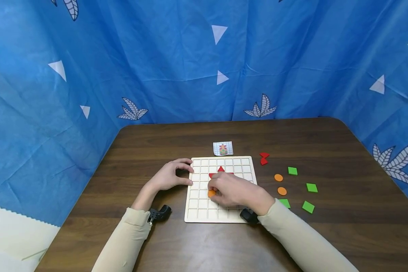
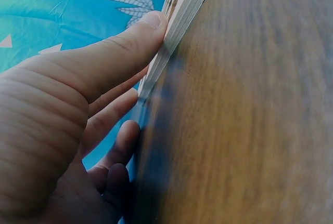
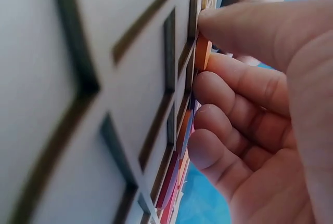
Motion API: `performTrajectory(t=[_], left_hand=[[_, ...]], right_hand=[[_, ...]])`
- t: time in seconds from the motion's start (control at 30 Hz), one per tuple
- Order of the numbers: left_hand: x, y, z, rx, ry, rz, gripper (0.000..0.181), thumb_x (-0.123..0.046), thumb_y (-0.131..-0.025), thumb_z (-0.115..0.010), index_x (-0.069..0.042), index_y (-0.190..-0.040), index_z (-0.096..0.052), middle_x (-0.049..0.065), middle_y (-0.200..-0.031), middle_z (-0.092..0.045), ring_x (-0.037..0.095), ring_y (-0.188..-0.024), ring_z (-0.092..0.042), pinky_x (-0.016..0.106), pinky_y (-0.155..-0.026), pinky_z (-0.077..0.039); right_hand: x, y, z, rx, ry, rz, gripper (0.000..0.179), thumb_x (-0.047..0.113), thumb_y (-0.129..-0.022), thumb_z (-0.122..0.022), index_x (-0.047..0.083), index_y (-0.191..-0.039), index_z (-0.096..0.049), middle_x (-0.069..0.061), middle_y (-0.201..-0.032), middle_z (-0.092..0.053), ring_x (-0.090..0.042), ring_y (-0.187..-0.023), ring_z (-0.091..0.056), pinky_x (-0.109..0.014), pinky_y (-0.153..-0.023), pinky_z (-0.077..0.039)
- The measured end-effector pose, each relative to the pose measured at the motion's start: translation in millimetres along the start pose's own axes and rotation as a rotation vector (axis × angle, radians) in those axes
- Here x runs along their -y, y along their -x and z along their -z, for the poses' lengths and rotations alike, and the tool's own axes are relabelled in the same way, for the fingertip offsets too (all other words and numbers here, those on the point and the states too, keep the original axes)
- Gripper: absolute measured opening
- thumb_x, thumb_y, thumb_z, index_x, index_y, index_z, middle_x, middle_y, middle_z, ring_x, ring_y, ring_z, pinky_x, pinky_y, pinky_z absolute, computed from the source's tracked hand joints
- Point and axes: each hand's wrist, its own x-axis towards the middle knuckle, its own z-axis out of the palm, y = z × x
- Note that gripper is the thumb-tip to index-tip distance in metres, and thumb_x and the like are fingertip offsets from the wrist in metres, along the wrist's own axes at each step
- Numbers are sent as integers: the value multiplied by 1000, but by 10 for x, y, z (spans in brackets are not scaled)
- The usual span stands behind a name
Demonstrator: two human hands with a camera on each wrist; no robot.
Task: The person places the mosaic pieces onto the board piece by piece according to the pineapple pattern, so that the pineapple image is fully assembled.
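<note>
My right hand is over the middle of a pale grid board, where thumb and index finger pinch an orange disc at the grid's surface. That disc appears edge-on in the right wrist view, the other fingers curled below it. My left hand touches the board's left edge with thumb and fingertips spread. From the left wrist, the thumb tip rests against the board's side. A red triangle and a red piece lie in upper cells; my right hand partly hides the cells around them.
A small card with a coloured grid picture lies behind the board. To the right are red pieces, orange discs and several green pieces on the brown table. A blue curtain hangs behind.
</note>
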Motion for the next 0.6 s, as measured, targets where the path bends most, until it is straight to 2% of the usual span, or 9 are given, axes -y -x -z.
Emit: performTrajectory(t=[0.37, 0.6], left_hand=[[-12, 9, 0, -3, -4, 2, 34, -30, -79, -91, -22, -108, -76, -2, -145, -59, 23, -141, -50, 46, -116, -42], [-19, 9, -4, -7, -14, -6, 33, -31, -78, -92, -23, -107, -77, -1, -144, -60, 24, -139, -52, 46, -114, -43]], right_hand=[[3, 16, 16, 8, -16, -21, 1, 17, -92, -72, 16, -92, -71, 5, -89, -62, -8, -77, -51, -23, -70, -48], [-11, 74, 70, -8, -58, -50, 15, 18, -93, -73, 13, -106, -78, 6, -89, -65, -8, -79, -53, -23, -74, -49]])
